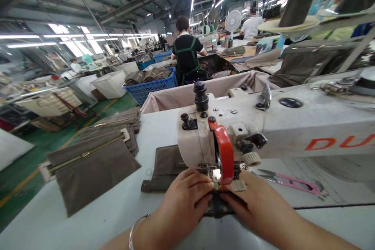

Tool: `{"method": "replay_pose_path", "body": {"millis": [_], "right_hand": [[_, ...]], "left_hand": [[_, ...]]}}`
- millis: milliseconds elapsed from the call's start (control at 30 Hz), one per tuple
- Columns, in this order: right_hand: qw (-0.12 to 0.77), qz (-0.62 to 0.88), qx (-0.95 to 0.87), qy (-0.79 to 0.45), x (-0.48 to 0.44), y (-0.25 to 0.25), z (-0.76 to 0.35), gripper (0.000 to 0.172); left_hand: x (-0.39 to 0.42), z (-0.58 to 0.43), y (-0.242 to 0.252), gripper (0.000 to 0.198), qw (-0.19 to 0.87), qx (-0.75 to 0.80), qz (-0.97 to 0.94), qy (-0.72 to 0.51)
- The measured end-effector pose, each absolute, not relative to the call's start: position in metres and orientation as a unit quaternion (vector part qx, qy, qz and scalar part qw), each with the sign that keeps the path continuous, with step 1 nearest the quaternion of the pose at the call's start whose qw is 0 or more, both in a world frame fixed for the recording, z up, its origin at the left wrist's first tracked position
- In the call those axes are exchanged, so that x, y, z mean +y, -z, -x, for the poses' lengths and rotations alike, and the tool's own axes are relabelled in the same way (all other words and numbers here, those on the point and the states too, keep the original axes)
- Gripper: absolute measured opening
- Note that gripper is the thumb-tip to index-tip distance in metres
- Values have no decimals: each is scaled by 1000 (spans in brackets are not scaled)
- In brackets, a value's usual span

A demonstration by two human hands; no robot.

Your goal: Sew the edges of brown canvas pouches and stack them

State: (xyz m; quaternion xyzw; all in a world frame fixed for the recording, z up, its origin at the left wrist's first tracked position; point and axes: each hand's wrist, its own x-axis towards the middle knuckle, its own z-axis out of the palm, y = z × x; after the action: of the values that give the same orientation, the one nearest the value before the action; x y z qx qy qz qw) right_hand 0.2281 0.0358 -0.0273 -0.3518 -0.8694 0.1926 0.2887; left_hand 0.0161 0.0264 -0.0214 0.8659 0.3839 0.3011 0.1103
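Note:
An olive-brown fabric piece (166,163) lies on the table under the head of a white sewing machine (275,121). My left hand (189,193) is closed on this piece just left of the presser foot (216,175), its fingers bent and pressed together. On the other side of the foot, my right hand (252,195) grips the near edge, the thumb low and the fingers partly covered by the machine parts. A red guard (224,152) curves down between the hands and hides part of the needle area. The fingertips of both hands nearly meet at the foot.
Pink-handled thread snips (297,183) lie right of my right hand. A stack of zippered fabric panels (96,160) hangs over the table's left edge. Beyond the machine are a cloth-lined bin (166,99), a blue crate (152,86) of panels and a seated co-worker (187,52).

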Motion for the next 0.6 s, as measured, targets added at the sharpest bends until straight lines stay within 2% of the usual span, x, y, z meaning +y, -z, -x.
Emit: {"method": "replay_pose_path", "body": {"millis": [267, 433, 600], "right_hand": [[289, 376, -857, -201, 36, 29, -227, 27], [332, 350, -860, -168, 36, 32, -227, 21], [335, 346, -869, -111, 39, 38, -227, 25]], "left_hand": [[28, -17, 25, 14, 106, 412, -850, -310], [28, -16, 28, 13, 125, 396, -859, -300], [34, -15, 32, 18, 157, 416, -851, -280]]}}
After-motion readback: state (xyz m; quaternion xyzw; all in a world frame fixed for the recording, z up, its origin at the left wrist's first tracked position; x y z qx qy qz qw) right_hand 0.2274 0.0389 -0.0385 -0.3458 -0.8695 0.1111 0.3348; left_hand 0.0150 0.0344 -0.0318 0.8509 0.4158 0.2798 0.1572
